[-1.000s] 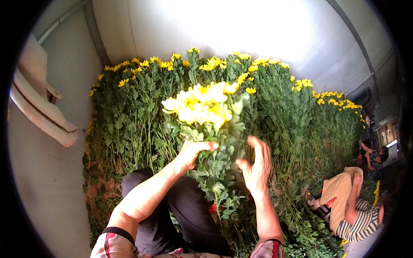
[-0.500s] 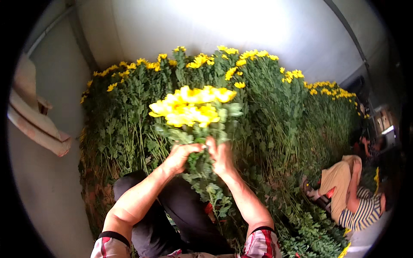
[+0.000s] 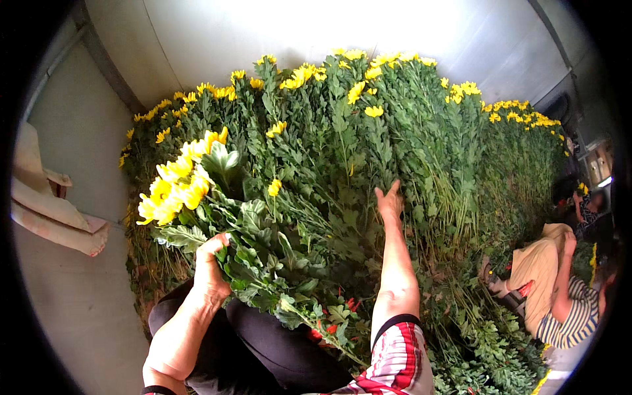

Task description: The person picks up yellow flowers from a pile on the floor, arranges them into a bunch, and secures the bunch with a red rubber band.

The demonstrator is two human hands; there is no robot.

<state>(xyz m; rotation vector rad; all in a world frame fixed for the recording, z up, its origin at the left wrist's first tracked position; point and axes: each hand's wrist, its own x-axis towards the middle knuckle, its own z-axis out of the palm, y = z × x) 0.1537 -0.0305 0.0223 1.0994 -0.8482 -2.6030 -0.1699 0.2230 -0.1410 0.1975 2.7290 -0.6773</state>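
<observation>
A bunch of yellow chrysanthemums (image 3: 179, 185) tilts to the left, its leafy stems running down to the right across my knees. My left hand (image 3: 212, 268) is wrapped round the stems below the blooms. Farther forward and to the right, my right hand (image 3: 391, 201) reaches over a thick pile of cut chrysanthemums (image 3: 438, 174), its thumb and fingers apart with nothing in them. Leaves lie right at its fingertips; whether they touch cannot be made out. Single yellow blooms (image 3: 374, 111) show among the green stems ahead.
A pale wall (image 3: 296, 29) rises behind the pile. At the left, a beige cloth (image 3: 59, 220) hangs against a grey wall. A person in a striped shirt (image 3: 567, 313) sits at the lower right, beside leafy stems (image 3: 474, 336). Another person (image 3: 586, 210) is partly visible beyond.
The bunch has gone from upright before me to leaning left. My right hand has left it and moved forward and right, its fingers now apart. My left hand still grips the bunch.
</observation>
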